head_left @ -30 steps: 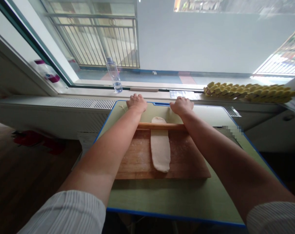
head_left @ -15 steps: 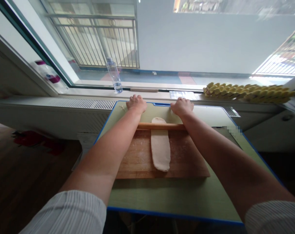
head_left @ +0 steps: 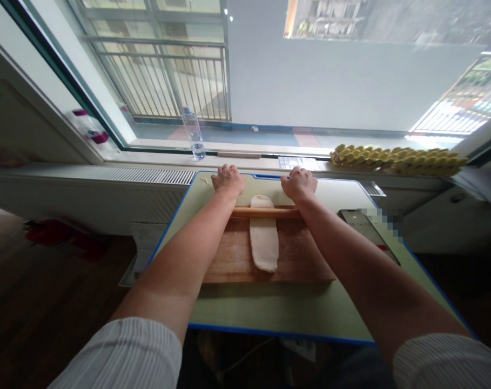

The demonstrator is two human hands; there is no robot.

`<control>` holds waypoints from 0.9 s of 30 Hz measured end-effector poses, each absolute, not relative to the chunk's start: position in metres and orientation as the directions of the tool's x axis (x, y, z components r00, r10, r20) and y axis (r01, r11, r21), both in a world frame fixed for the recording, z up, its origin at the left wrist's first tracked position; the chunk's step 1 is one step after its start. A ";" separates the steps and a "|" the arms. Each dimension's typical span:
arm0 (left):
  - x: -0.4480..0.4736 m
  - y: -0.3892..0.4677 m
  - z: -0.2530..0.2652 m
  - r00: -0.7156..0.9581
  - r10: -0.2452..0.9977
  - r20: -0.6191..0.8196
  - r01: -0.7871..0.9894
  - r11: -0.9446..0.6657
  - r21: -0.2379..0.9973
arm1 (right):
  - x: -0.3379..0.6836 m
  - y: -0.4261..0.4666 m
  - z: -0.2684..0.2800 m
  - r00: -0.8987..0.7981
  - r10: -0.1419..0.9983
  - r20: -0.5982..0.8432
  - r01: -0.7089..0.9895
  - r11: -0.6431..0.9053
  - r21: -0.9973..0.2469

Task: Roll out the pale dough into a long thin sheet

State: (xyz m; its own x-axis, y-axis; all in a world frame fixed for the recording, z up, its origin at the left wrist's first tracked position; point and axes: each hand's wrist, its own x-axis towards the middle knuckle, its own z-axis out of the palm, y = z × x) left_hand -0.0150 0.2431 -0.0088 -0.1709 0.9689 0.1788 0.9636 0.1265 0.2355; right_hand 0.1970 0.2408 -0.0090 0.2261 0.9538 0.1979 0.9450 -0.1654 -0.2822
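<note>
beside the window frame at far left is a plastic bottle (head_left: 93,132) with a purple cap and band. next comes a striped sleeve (head_left: 126,351), its cloth finely ribbed, then a slender clear bottle (head_left: 194,134) upright on the sill. the left hand (head_left: 229,181) has its fingers bent, over the far part of a smooth, pale green table (head_left: 269,308) edged in blue; whether it grips anything i cannot tell. between the forearms runs a smooth, round wooden rolling pin (head_left: 267,213), its ends hidden, lying across a long, flat, pale tongue of dough (head_left: 264,246) with rounded ends. under the dough is a reddish-brown wooden board (head_left: 300,254), grained and dusted with white marks. the right hand (head_left: 298,183) is likewise curled beyond the pin, its hold unclear. further right lie a flat, dark-rimmed phone (head_left: 364,229) and, on the sill, a bumpy, scalloped yellow strip (head_left: 395,160)
</note>
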 end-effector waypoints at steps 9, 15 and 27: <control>-0.011 0.217 -0.003 -0.172 0.960 0.220 0.959 0.112 0.262 | 0.196 0.217 -0.006 0.212 0.945 0.249 0.950 -0.140 -0.278; -0.011 0.201 0.002 -0.174 0.932 0.318 0.952 0.077 0.297 | 0.195 0.202 -0.005 0.195 0.937 0.290 0.955 -0.114 -0.275; -0.011 0.164 0.013 -0.145 0.892 0.429 0.958 0.018 0.286 | 0.193 0.167 0.001 0.125 0.902 0.413 0.957 0.001 -0.291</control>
